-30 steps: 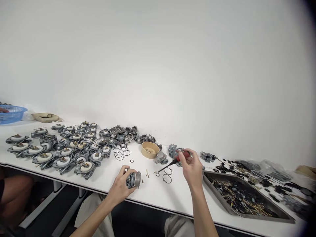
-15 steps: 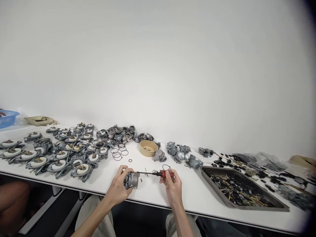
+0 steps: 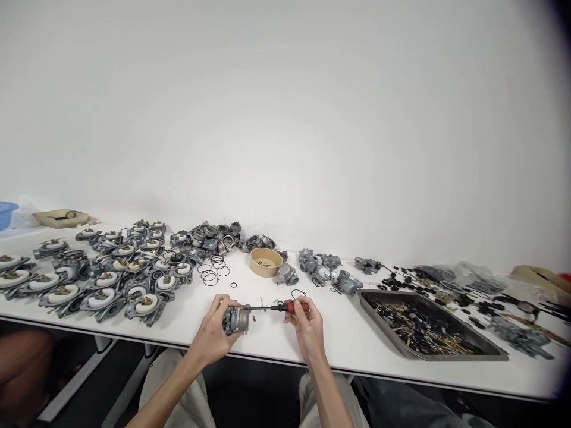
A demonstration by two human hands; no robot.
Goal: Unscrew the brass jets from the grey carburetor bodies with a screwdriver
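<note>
A grey metal carburetor (image 3: 238,321) is gripped in my left hand (image 3: 215,333), held on its side over the front part of the table. My right hand (image 3: 307,330) is closed around the red handle of a screwdriver (image 3: 267,308). The screwdriver's dark shaft points left, and its tip meets the upper right side of the carburetor. Exactly what the tip sits on is too small to make out. A few small brass-coloured screws (image 3: 254,318) lie on the table just beyond and between my hands.
Many carburetor bodies with white floats (image 3: 103,298) cover the left. Behind my hands are black rubber rings (image 3: 214,271), a round tan container (image 3: 264,267) and more grey carburetors (image 3: 321,267). A metal tray (image 3: 375,324) of small parts stands right. A person's knee (image 3: 22,362) shows lower left.
The view has shifted slightly to the right. Both hands keep their hold, and the screwdriver still meets the carburetor, with its handle slightly closer to it.
</note>
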